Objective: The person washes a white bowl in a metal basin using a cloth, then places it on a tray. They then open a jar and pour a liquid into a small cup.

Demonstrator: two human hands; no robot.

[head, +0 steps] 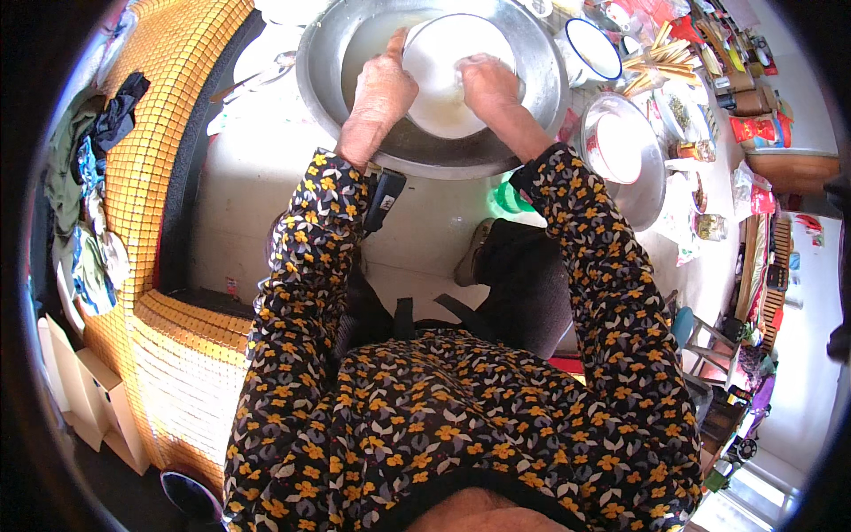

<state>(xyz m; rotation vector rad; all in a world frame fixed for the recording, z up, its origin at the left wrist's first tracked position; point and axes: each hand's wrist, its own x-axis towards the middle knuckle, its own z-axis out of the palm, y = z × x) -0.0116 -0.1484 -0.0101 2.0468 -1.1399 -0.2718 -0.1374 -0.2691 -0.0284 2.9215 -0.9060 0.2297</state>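
A wide metal basin [326,86] with cloudy water stands before me at the top of the view. In it lies a round white bowl or dish [459,123], its inner side bright and washed out. My left hand [385,86] is at the bowl's left edge, its index finger stretched along the rim and the thumb side against it. My right hand [488,85] is over the inside of the bowl, its fingers bent and blurred; whether they hold anything is hidden by glare.
Right of the basin stand a blue-rimmed white enamel basin [594,50], a second metal basin [655,179] holding a red-rimmed bowl [615,149], and a bundle of chopsticks [665,63]. A green plastic container [512,199] is below. A seat with a tan beaded cover [159,133] is at left.
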